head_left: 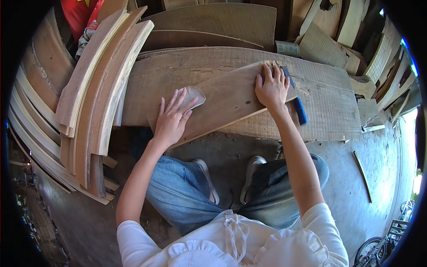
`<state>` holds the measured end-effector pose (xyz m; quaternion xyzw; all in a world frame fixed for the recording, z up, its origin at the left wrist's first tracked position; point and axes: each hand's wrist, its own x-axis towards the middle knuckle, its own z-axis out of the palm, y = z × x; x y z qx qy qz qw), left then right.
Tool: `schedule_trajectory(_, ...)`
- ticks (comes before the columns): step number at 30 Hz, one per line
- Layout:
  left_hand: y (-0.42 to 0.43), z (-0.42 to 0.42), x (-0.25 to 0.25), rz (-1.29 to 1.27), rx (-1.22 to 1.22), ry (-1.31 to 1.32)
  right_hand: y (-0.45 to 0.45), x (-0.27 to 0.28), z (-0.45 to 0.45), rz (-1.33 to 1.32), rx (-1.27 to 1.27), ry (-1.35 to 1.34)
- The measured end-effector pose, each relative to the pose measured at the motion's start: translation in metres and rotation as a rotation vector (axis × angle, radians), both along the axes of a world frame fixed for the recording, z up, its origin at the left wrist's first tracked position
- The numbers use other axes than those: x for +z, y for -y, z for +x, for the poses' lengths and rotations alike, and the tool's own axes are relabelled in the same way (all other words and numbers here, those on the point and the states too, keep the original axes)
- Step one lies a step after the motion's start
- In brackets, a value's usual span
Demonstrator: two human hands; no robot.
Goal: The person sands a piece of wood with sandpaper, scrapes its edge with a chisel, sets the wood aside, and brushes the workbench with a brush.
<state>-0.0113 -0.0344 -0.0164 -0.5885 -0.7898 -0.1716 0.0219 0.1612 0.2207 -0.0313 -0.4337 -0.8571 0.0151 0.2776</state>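
Note:
A wooden board (231, 101) lies slantwise across a thick wooden plank used as a bench (329, 98). On the board's left part my left hand (172, 116) rests with its fingers stretched out and apart. Under and beside those fingertips is a thin, pale piece with a rounded edge (195, 95); its exact kind is unclear. My right hand (273, 88) lies flat over the board's right end, fingers spread towards the far edge. Just right of it is a tool with a blue handle (300, 111), its upper part dark and partly covered by the hand.
Long wooden boards (106, 84) lean in a stack at the left. A metal can (287, 48) stands behind the bench among upright wood offcuts (322, 46). A thin strip of wood (362, 176) lies on the concrete floor (329, 153), and a bicycle (371, 251) is at lower right.

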Motion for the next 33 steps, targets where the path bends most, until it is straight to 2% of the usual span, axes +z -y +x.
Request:
schedule_trajectory(8, -0.012, -0.016, -0.008, 0.066, 0.154, -0.050, 0.040, -0.001, 0.039, 0.005, -0.144, 0.021)
schedule_trajectory(12, -0.007, -0.001, -0.002, 0.053, 0.095, -0.059, 0.043, 0.001, 0.041, -0.006, -0.164, 0.039)
schedule_trajectory(15, 0.012, -0.021, 0.002, -0.025, 0.357, -0.190, 0.043, 0.000, 0.045, -0.006, -0.142, 0.057)
schedule_trajectory(18, 0.041, -0.049, 0.006, -0.140, 0.552, -0.089, 0.043, 0.001, 0.045, 0.005, -0.125, 0.044)
schedule_trajectory(20, 0.053, -0.049, -0.004, -0.105, 0.497, -0.119, 0.043, -0.002, 0.044, 0.026, -0.129, 0.038)
schedule_trajectory(23, 0.061, -0.037, 0.000, -0.045, 0.342, 0.033, 0.044, -0.001, 0.044, 0.029, -0.135, 0.053)
schedule_trajectory(25, 0.059, -0.014, 0.005, 0.022, 0.154, 0.006, 0.045, 0.001, 0.043, 0.017, -0.135, 0.056)
schedule_trajectory(28, 0.047, 0.012, 0.011, -0.026, -0.020, 0.118, 0.045, 0.001, 0.044, 0.001, -0.138, 0.063)
schedule_trajectory(31, 0.038, -0.001, 0.021, -0.076, 0.011, 0.077, 0.044, 0.002, 0.045, -0.006, -0.136, 0.062)
schedule_trajectory(33, 0.032, -0.026, 0.020, -0.056, 0.220, 0.083, 0.045, 0.001, 0.045, 0.003, -0.120, 0.041)
